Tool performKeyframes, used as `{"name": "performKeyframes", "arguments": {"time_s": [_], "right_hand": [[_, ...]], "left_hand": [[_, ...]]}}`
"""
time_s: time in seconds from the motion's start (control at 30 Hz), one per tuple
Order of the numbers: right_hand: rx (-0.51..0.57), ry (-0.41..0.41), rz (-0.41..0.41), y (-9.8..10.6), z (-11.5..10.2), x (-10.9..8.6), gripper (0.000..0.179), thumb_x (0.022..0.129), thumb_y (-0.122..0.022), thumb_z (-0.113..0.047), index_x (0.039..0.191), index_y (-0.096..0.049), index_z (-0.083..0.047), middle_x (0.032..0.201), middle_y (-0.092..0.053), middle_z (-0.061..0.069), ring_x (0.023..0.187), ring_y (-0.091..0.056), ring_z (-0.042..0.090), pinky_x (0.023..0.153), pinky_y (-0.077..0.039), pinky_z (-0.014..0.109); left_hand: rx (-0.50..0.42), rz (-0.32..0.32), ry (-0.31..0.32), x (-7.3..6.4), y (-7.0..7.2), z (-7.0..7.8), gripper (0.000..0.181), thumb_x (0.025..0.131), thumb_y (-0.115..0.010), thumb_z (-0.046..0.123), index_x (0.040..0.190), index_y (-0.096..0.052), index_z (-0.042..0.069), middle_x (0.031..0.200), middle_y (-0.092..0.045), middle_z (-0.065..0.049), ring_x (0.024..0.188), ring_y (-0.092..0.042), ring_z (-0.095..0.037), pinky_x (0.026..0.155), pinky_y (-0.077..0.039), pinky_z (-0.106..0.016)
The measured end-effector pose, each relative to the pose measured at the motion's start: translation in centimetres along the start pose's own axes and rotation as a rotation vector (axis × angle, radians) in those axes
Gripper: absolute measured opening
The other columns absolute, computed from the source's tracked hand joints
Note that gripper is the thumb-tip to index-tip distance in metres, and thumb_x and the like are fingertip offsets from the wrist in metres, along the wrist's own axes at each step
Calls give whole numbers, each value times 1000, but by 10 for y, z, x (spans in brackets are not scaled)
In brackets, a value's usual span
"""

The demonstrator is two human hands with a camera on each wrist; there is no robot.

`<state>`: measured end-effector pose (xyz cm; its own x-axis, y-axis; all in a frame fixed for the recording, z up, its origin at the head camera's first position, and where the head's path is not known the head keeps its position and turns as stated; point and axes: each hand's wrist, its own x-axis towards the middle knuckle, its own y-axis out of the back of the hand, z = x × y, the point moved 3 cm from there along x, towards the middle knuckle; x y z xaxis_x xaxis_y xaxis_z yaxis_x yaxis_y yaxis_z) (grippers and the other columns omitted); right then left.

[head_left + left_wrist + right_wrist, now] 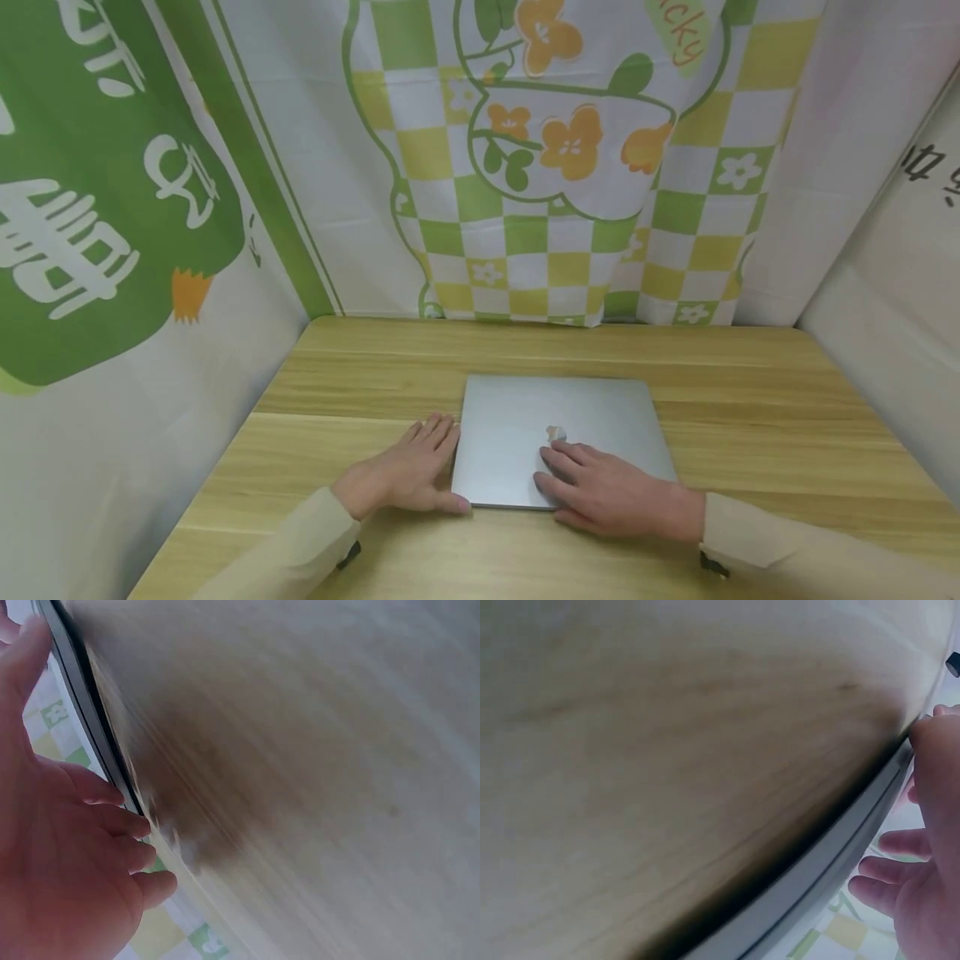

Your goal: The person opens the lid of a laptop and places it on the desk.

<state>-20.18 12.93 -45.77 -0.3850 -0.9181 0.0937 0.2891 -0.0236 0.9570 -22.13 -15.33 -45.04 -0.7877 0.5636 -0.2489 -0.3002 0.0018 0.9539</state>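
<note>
A closed silver laptop point(510, 433) lies flat on the wooden table, with a small shiny logo in the middle of its lid. My left hand point(412, 471) is at the laptop's left side, fingers extended along that edge and thumb at the front left corner. In the left wrist view, the fingers of this hand point(75, 847) run beside the laptop's thin dark edge point(90, 712). My right hand point(615, 492) lies over the front right part of the lid, fingers loosely spread just below the logo. The right wrist view shows its fingers point(889, 870) above the laptop's front edge point(802, 870).
The wooden table point(772, 417) extends around the laptop on all sides. A checked, flower-printed curtain point(540, 258) hangs along its back edge. Printed cloth in green and white point(90, 208) hangs at the left, and pale cloth point(892, 275) at the right.
</note>
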Motion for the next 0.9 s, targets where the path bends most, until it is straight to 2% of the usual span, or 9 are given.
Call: {"name": "performKeyframes", "arguments": {"time_s": [0.17,0.37,0.53,0.67,0.77,0.9], "right_hand": [[-63,28,28,-2,-1,0,49,101,-45,-50,139,-47,-19,142,-52,13,127,-54,30,102,-53,41],[-129,50,41,-5,-2,0,49,102,-42,-48,141,-45,-18,141,-52,13,126,-55,31,101,-53,40],[-148,67,30,-6,-4,-1,47,106,-34,-42,143,-44,-15,144,-51,14,129,-54,34,102,-53,41],[-195,110,33,-5,-8,-2,46,109,-22,-31,144,-43,-10,143,-52,17,129,-55,36,102,-53,41],[-242,133,21,-5,-9,-2,45,110,-19,-25,144,-42,-8,143,-52,18,129,-55,36,101,-54,40],[-298,154,9,-4,-11,-2,39,107,-40,-20,144,-42,-8,142,-54,17,127,-57,34,99,-55,38]], "left_hand": [[19,6,-16,-1,-2,-1,124,76,-56,81,154,-15,-5,162,-7,-27,151,-9,-41,124,-15,-54],[32,2,-18,1,-5,-2,124,77,-55,81,154,-13,-6,161,-5,-29,151,-7,-41,125,-16,-49],[38,-13,-13,1,-4,-1,124,77,-55,81,154,-13,-6,162,-5,-28,152,-7,-41,125,-17,-49],[50,-23,-24,3,-3,-1,124,77,-56,80,153,-13,-8,162,-6,-29,151,-9,-41,124,-18,-50],[54,-28,-30,4,-2,-1,125,77,-56,80,153,-13,-8,162,-7,-29,151,-9,-41,124,-19,-50],[55,-35,-28,5,-2,-2,126,76,-57,81,153,-12,-8,162,-6,-28,152,-10,-40,124,-20,-51]]}}
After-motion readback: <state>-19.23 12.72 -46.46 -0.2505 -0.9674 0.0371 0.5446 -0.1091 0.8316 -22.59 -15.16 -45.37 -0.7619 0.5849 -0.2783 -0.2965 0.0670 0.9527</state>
